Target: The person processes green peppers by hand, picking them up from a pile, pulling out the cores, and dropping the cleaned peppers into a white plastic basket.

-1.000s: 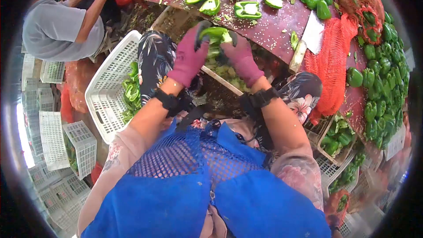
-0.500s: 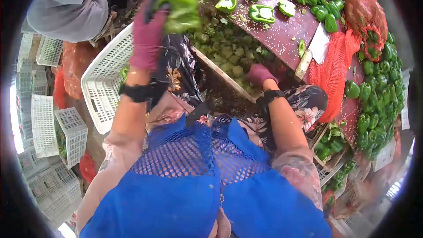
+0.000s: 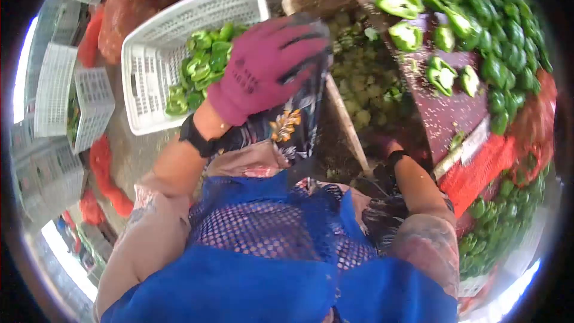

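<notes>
My left hand (image 3: 272, 63), in a purple glove with dark fingertips, is over my knee beside a white plastic basket (image 3: 136, 84). Its fingers are stretched out and nothing shows in them; the palm faces away. Green pepper pieces (image 3: 206, 63) lie in the basket, partly behind the glove. My right hand (image 3: 390, 143), also gloved, is low in shadow beside a wood-edged bin (image 3: 347, 125); its fingers are hidden. Pale green pepper cores and scraps (image 3: 365, 96) fill the bin. Cut pepper halves (image 3: 399, 1) rest on the dark red table (image 3: 442, 110).
Whole green peppers (image 3: 508, 42) are piled at the table's far right. A knife (image 3: 472, 143) lies near the table edge by a red mesh sack (image 3: 481, 173). Stacked white crates (image 3: 54, 93) and red sacks (image 3: 128, 21) stand on the left.
The green pepper that my left hand held is out of it, and that hand is now open. The view has swung left, showing more of the basket. My right hand has sunk into shadow.
</notes>
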Available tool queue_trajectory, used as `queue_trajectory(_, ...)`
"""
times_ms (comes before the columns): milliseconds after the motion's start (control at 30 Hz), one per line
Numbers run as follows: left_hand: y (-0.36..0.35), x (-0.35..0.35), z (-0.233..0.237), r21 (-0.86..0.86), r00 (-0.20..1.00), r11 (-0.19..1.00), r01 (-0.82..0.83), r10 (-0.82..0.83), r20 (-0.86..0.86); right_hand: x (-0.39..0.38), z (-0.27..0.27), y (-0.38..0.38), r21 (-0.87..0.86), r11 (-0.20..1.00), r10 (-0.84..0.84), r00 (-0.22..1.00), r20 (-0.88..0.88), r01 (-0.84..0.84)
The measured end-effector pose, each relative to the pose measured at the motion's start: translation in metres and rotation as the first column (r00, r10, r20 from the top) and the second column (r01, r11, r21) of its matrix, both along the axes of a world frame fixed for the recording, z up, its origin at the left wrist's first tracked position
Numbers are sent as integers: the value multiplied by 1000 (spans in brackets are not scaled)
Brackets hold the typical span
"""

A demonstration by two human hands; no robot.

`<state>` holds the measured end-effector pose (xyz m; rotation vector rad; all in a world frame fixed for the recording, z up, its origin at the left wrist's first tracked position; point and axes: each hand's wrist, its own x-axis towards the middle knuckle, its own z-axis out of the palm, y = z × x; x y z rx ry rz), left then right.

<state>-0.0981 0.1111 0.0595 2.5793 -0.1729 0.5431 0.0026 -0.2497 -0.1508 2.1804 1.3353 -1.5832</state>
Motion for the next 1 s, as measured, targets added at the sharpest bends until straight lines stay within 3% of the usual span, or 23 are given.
queue_trajectory(67,13,7,-16,-107,1000,994,13,-12,13,-2,3,0,-61,988,141,990,-27,-142)
queue_trajectory(167,27,11,-28,-355,999,934,33,-17,46,5,2,-10,-123,969,209,976,-66,-216)
queue_trajectory(433,22,16,-28,-421,979,891,169,-100,180,13,-10,-11,-204,959,184,980,-74,-195)
queue_trajectory(567,19,22,-41,-469,969,861,200,-101,228,32,-32,15,-120,993,2,999,52,4)
queue_trajectory(700,23,26,-37,-416,961,878,238,-151,232,61,-57,86,185,941,-310,942,127,285)
queue_trajectory(833,22,24,-28,-386,982,906,173,-130,135,88,-74,178,325,754,-574,813,-95,571)
queue_trajectory(1000,18,14,-15,-347,999,937,42,-48,-10,98,-72,232,124,532,-711,521,-472,838)
